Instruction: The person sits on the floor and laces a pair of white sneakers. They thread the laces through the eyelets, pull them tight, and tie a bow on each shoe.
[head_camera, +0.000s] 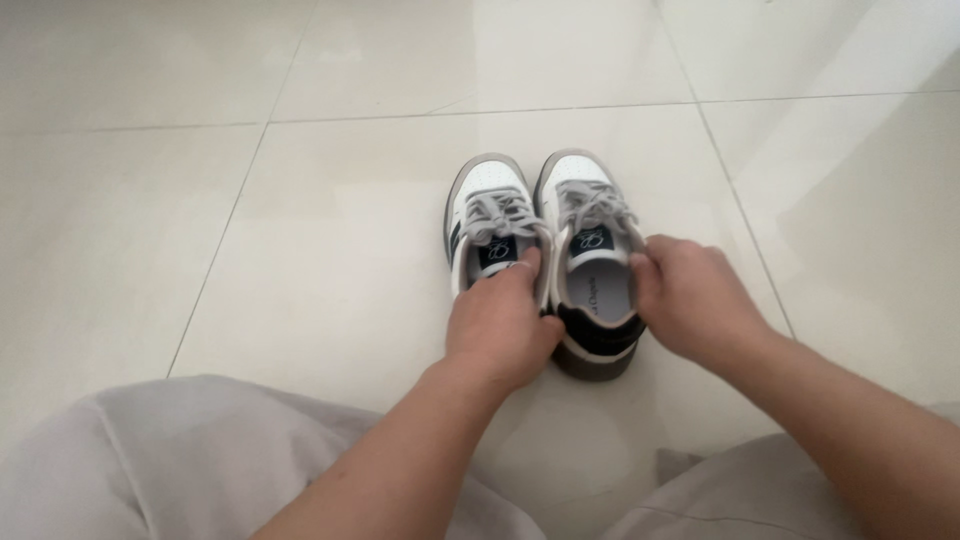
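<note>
Shoes: a pair of low white sneakers stands side by side, touching, on the floor in front of the person, toes pointing away.
Left sneaker (487, 215): smooth white upper with small perforations on the toe, a grey-brown band round the sole, flat grey laces tied loosely, a dark square patch on the tongue.
Right sneaker (592, 250): same make; a black padded collar at the heel, a pale insole showing inside the opening, a brown sole edge at the back.
Left hand (503, 325): lies over the heel and opening of the left sneaker, fingers (520, 270) curled down onto its tongue and collar, gripping the shoe.
Right hand (693, 298): sits at the outer side of the right sneaker, its fingers bent round the rim of the opening, holding it.
Floor (330, 240): large glossy cream tiles with thin dark grout lines; soft light reflections across the surface.
Clothing: light grey fabric (180, 460), soft and creased, covers the person's knees at the bottom corners.
Hidden: the left sneaker's heel is wholly under the left hand; the right fingertips are tucked out of sight inside the shoe.
Cut off: both forearms run off the lower edge.
Hard to make out: the marks on the tongue patches and the print on the insole are too small to read.
</note>
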